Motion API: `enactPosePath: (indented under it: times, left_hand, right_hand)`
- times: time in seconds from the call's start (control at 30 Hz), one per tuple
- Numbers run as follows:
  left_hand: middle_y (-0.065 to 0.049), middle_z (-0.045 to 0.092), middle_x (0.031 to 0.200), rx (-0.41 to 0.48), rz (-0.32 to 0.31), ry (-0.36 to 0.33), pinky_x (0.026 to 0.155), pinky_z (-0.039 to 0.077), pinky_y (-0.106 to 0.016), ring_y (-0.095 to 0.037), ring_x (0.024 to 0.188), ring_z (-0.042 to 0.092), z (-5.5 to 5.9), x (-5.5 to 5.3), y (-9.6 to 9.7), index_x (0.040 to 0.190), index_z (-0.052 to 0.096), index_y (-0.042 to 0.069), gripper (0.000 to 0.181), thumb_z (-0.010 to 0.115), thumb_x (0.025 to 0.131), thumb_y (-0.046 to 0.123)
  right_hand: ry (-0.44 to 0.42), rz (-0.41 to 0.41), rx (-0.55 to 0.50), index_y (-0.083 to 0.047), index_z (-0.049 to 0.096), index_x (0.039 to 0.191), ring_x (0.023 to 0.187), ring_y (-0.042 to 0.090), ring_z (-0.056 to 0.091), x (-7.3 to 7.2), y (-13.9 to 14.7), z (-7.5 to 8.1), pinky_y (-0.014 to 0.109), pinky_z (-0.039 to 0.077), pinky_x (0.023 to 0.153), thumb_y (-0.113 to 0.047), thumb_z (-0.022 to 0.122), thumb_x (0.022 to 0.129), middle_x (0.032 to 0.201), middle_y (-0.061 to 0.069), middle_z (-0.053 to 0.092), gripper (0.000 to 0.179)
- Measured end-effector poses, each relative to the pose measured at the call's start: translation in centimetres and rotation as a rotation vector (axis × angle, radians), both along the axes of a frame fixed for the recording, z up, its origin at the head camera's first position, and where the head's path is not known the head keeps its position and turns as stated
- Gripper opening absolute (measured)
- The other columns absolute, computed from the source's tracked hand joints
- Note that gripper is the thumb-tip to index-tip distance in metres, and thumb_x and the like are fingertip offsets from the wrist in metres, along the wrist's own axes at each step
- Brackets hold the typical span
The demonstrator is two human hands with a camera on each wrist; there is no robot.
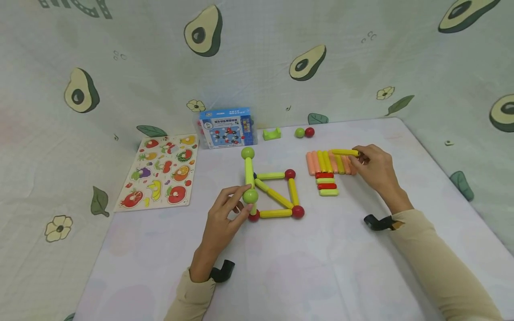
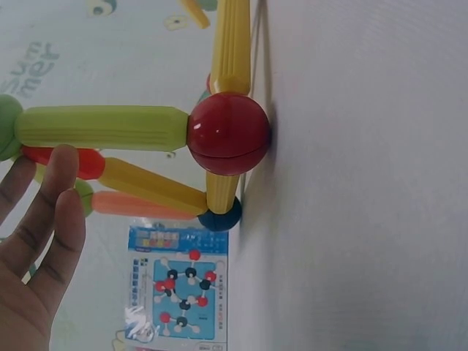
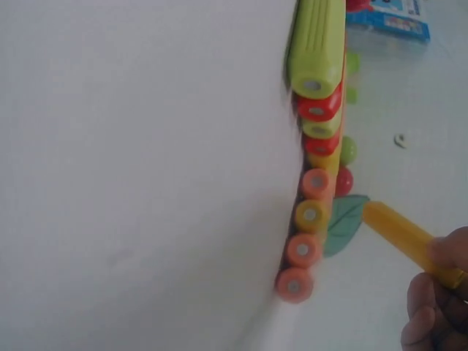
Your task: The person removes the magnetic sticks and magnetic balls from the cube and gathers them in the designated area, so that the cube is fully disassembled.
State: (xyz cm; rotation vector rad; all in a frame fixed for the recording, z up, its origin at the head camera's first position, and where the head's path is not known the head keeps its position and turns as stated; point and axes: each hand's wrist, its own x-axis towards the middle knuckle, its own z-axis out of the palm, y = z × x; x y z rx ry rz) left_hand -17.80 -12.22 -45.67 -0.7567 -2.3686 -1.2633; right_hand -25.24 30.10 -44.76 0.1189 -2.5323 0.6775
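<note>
A frame of magnetic rods and balls stands on the table, with a red ball (image 2: 229, 134) and an upright green rod (image 2: 102, 128) at its near left corner. Thumb and index finger of my left hand (image 1: 225, 216) pinch the green ball (image 1: 250, 196) topping that rod; its other fingers (image 2: 62, 212) spread beside it. A second green ball (image 1: 248, 153) tops the far corner. My right hand (image 1: 376, 168) pinches one end of a yellow rod (image 1: 344, 152), raised over a row of pink and yellow rods (image 1: 320, 162). In the right wrist view the yellow rod points away from the fingers.
Red and green rods (image 1: 327, 186) lie stacked before the row. Behind are a boxed molecule set (image 1: 225, 129), a green bracket piece (image 1: 271, 133), a small green ball (image 1: 299, 133) and a red ball (image 1: 309, 132). A fruit puzzle board (image 1: 160, 171) lies at left.
</note>
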Motion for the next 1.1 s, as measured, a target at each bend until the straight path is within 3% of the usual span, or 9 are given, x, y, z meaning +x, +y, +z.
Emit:
enactPosePath:
  times: [0.2,0.4,0.6,0.73,1.1]
  left_hand:
    - [0.005,0.052,0.13,-0.003,0.001,0.001,0.067,0.054,-0.033,-0.015,0.084,0.058,0.1,0.0,0.0,0.142,0.057,0.028,0.053,0.074,0.092,0.02]
    - [0.003,0.053,0.13,0.0,-0.003,0.002,0.067,0.054,-0.032,-0.015,0.084,0.058,0.2,0.1,0.0,0.142,0.058,0.026,0.053,0.074,0.093,0.019]
    - [0.005,0.053,0.129,-0.004,0.002,-0.011,0.068,0.053,-0.027,-0.016,0.084,0.058,0.3,0.1,0.1,0.142,0.058,0.028,0.052,0.073,0.093,0.02]
    - [0.006,0.052,0.129,-0.001,0.007,-0.018,0.067,0.054,-0.031,-0.016,0.084,0.058,0.3,0.2,0.1,0.142,0.058,0.029,0.052,0.073,0.094,0.021]
    - [0.006,0.052,0.129,0.003,0.003,-0.004,0.066,0.054,-0.036,-0.014,0.083,0.057,0.1,0.0,0.1,0.142,0.058,0.029,0.052,0.074,0.093,0.021]
  right_hand:
    - [0.043,-0.018,0.015,0.004,0.071,0.108,0.073,0.026,0.055,0.1,1.7,-0.7,0.012,0.033,0.064,-0.004,0.074,0.089,0.086,0.016,0.062,0.021]
    - [0.019,-0.062,0.005,0.006,0.07,0.111,0.077,0.029,0.057,0.0,2.3,-1.0,0.013,0.033,0.064,-0.005,0.072,0.091,0.09,0.019,0.062,0.023]
    - [-0.035,-0.135,-0.016,0.008,0.067,0.115,0.083,0.032,0.056,-0.1,2.6,-1.0,0.032,0.042,0.069,-0.01,0.068,0.094,0.095,0.021,0.06,0.027]
    - [-0.06,-0.158,-0.014,0.009,0.066,0.114,0.084,0.035,0.056,0.0,2.9,-1.0,0.044,0.045,0.07,-0.009,0.066,0.095,0.094,0.023,0.06,0.027]
    - [-0.212,-0.11,0.028,0.013,0.065,0.113,0.082,0.036,0.055,0.0,3.6,-1.3,0.048,0.044,0.069,-0.013,0.062,0.097,0.092,0.024,0.06,0.031]
